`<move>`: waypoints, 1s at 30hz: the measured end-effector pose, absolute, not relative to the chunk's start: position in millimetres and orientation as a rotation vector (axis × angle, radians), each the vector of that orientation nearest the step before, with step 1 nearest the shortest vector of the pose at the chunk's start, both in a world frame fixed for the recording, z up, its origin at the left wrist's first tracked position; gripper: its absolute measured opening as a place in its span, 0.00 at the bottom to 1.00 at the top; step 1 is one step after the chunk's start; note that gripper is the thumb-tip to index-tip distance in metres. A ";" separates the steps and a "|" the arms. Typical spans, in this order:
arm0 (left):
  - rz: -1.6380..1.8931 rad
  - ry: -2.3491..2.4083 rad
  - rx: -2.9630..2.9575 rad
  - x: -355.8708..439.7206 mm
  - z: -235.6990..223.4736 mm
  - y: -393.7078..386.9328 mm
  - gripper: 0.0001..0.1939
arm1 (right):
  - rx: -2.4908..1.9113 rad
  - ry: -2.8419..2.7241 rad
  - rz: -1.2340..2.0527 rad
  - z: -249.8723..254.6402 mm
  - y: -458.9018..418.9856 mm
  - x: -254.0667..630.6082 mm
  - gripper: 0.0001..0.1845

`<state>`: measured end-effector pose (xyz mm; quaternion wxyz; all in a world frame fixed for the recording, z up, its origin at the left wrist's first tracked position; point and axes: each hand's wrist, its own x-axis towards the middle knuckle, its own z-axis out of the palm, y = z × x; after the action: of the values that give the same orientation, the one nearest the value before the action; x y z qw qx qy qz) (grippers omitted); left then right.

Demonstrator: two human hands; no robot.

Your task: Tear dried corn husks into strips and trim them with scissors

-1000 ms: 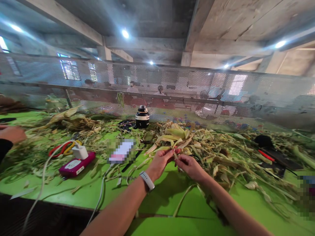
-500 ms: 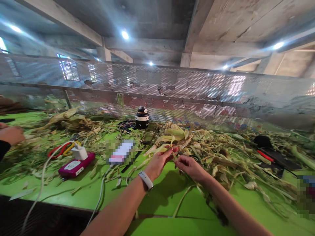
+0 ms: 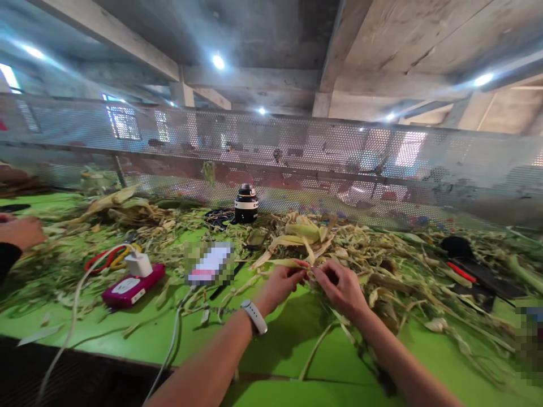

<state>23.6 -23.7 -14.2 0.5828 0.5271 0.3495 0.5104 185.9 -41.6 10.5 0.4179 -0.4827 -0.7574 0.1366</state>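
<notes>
My left hand (image 3: pixel 278 289), with a white band on its wrist, pinches a pale green corn husk strip (image 3: pixel 283 262) above the green table (image 3: pixel 292 345). Close to its fingertips, my right hand (image 3: pixel 341 287) is closed in a pinch at the strip's end; its fingers partly hide what they grip. Just beyond both hands lies a heap of dry corn husks (image 3: pixel 307 230), yellowish and curled. Whether the strip is joined to a husk standing behind it, I cannot tell.
A black bottle (image 3: pixel 246 208) stands by the perforated metal screen (image 3: pixel 263 147). To the left are a blurred phone (image 3: pixel 210 264) on a cable, a purple power strip (image 3: pixel 133 287) with a white charger, scissors (image 3: pixel 104 259) and another person's hand (image 3: pixel 23 233). Husk scraps (image 3: pixel 403 271) spread right.
My right hand has risen slightly and turned, its fingertips now nearer the left ones. The left hand has shifted a little right and down, fingers still pinched.
</notes>
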 end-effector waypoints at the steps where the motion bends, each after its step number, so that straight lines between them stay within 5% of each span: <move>1: 1.173 0.796 1.301 24.7 -14.3 -24.5 0.12 | -1.251 -1.903 0.308 10.1 -40.8 186.1 0.21; 30: 1.204 0.825 1.082 19.3 -16.4 -18.4 0.18 | -1.112 -1.899 0.525 -0.8 -31.6 186.9 0.26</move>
<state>19.3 -18.4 -16.4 0.6151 0.4695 0.3581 0.5224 186.9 -31.6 -0.8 0.4258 -0.4448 -0.7595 0.2099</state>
